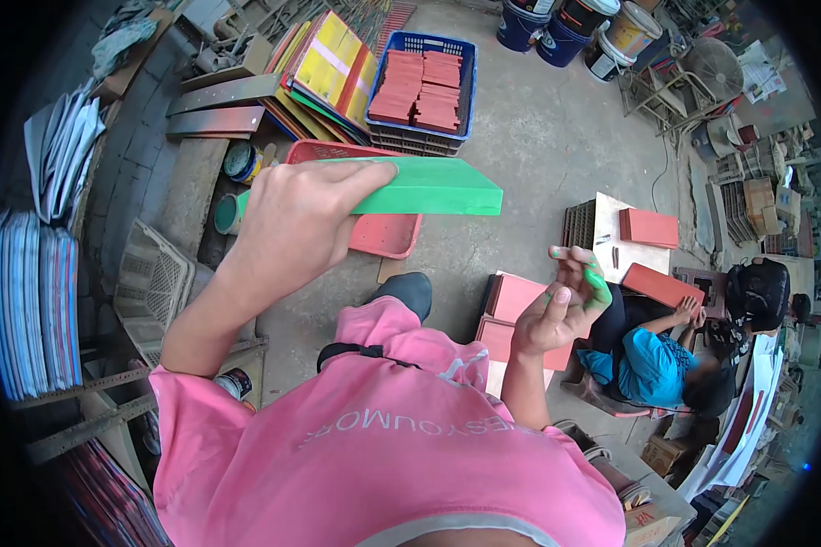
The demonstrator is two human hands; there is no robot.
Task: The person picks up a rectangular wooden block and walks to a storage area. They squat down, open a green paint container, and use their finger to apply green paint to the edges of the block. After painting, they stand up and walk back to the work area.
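My left hand point(301, 205) grips a long green block point(442, 187) with a slanted far end, held up in front of me and pointing right. Fingers lie across its top, and part of the block is hidden behind them. To the right, my right hand point(566, 305) is raised palm up with nothing in it. Its fingers are loosely bent and apart, and wet green paint is smeared on them. Below the block is a red plastic tray point(388, 239), partly covered by my left hand and the block. An open tin of green paint point(227, 215) is beside my left wrist.
A blue crate point(470, 87) of stacked red pieces stands ahead, with yellow and red boards point(333, 55) leaning beside it. Red stacks point(511, 301) lie near my right hand. A person in blue point(652, 365) sits at right, handling a red board point(661, 285). Paint buckets point(561, 32) stand far off.
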